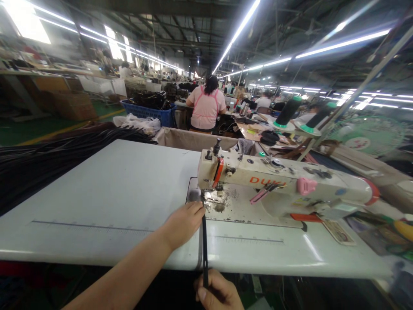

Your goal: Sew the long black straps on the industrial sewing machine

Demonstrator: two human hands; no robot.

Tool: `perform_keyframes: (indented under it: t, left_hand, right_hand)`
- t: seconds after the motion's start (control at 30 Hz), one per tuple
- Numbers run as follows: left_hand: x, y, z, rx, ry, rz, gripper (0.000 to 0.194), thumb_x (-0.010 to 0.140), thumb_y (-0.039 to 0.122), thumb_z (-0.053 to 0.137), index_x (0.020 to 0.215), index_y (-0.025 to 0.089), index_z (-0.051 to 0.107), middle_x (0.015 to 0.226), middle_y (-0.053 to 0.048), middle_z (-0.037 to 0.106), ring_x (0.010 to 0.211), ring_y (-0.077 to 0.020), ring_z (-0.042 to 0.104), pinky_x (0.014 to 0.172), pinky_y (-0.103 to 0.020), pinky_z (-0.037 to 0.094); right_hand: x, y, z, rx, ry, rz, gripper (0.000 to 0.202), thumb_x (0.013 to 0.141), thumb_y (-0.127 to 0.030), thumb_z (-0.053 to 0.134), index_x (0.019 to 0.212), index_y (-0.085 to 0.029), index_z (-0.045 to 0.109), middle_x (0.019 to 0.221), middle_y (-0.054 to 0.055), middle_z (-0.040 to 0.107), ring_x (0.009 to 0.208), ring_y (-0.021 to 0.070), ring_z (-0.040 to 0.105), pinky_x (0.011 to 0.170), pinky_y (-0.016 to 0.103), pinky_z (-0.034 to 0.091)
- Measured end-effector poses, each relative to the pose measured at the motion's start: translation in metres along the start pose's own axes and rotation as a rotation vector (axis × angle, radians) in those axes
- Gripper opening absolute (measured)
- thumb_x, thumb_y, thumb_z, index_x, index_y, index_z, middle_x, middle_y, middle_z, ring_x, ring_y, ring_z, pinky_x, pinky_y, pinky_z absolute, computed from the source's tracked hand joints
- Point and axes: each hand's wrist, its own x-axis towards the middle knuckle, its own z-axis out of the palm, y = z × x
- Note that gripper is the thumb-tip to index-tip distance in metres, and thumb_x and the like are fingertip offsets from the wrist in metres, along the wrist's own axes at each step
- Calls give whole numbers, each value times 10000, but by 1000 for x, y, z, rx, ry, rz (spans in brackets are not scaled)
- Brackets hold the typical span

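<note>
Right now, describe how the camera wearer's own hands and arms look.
The left hand and right hand are bare, with no gloves or rings visible. The left forearm shows no sleeve, watch or bracelet; the right forearm is out of frame.

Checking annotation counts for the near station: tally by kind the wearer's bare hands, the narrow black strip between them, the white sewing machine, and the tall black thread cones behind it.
Bare hands, left hand and right hand: 2
Narrow black strip: 1
White sewing machine: 1
Tall black thread cones: 2
Total: 6
</note>
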Motion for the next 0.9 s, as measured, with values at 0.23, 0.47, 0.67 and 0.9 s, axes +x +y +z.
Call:
perform_keyframes:
  t: [0.23,0.47,0.67,0.9]
  left_hand:
    - [-4,-2,6,-20,-10,-16,200,1011,142,490,1154,160,629,1250,-138,674,1219,-269,653,1094,-442,546]
    - [-5,-3,4,-67,-11,-34,187,1026,156,470,1139,167,619,1272,-138,650,1227,-267,641,1081,-450,554]
    - [-5,-4,4,-74,-37,-36,209,1030,160,472,1202,147,590,1254,-133,649,1256,-276,619,1097,-452,543]
    - [-4,-4,5,-70,-52,-41,208,1028,151,447,1165,169,603,1241,-117,659,1253,-262,625,1115,-448,528]
  right_hand:
    - [3,-24,4,137,-50,183,580,838,-734,716,1012,-181,729,729,63,772,628,170,634,626,262,454]
    - [-9,-31,6,90,-40,195,554,862,-721,701,881,-168,745,685,70,782,606,165,644,615,257,440]
    - [-20,-35,6,85,-22,225,514,879,-681,711,840,-173,778,712,66,783,676,176,676,661,260,469]
    - [-25,-32,9,77,5,199,565,860,-722,698,762,-173,789,674,71,772,634,178,673,632,262,476]
